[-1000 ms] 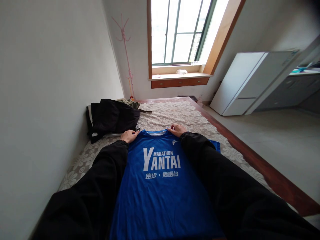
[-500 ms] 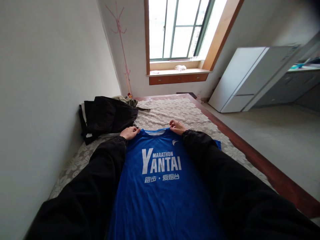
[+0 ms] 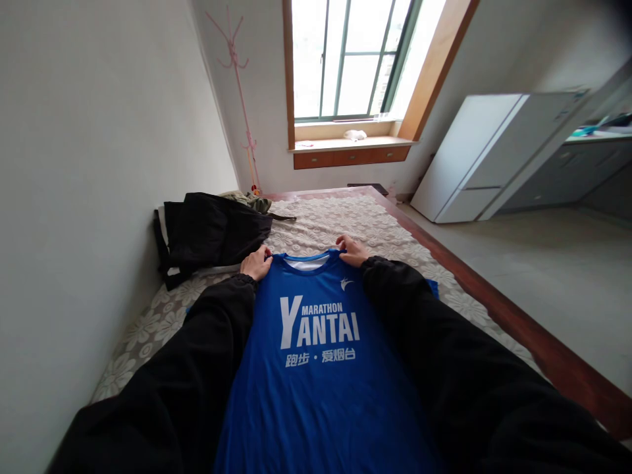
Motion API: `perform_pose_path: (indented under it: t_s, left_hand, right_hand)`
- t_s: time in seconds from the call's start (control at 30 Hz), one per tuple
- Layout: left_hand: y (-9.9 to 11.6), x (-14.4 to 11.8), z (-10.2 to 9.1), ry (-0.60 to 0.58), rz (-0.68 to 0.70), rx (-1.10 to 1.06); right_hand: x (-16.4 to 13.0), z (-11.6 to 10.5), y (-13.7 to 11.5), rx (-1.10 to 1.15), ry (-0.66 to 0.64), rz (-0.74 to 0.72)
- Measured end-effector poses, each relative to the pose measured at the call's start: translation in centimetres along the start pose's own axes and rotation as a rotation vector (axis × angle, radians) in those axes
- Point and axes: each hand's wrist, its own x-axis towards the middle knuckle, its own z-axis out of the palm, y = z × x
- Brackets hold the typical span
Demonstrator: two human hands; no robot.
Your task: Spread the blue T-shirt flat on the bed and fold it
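A blue T-shirt [image 3: 316, 388] with white "YANTAI MARATHON" lettering lies face up on a bed with a flowered cream cover [image 3: 345, 220]. My left hand [image 3: 255, 263] pinches the shirt's left shoulder beside the collar. My right hand [image 3: 352, 251] grips the right shoulder on the other side of the collar. Both arms, in black sleeves, run along the shirt's two sides and hide its sleeves, apart from a blue corner at the right.
A heap of black clothing [image 3: 210, 230] lies on the bed by the left wall. A wooden bed edge [image 3: 494, 299] runs along the right. Beyond are a pink coat stand [image 3: 237, 99], a window sill [image 3: 345, 143] and a white fridge [image 3: 488, 155].
Both hands have stayed on the shirt's shoulders and drawn slightly closer to the collar; the collar now lifts a little. The view has shifted slightly.
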Motion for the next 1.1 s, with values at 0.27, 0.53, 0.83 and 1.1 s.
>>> perform_pose_path:
  t_s: [0.27,0.53,0.83,1.1]
  left_hand:
    - [1.5,-2.5,0.1,0.157,0.101,0.097]
    - [2.9,-6.7,1.9,0.116,0.244,0.177]
    - [1.4,-8.6,3.8,0.000,0.204,0.191]
    - [1.4,-8.7,3.7,-0.029,0.207,0.218]
  right_hand:
    - [-3.0,0.9,-2.2,-0.183,0.311,-0.071]
    - [-6.6,4.1,-4.1,-0.280,0.025,-0.046]
    - [-7.5,5.1,-4.0,-0.318,-0.001,-0.023]
    - [-7.7,4.4,-4.2,-0.290,-0.032,-0.062]
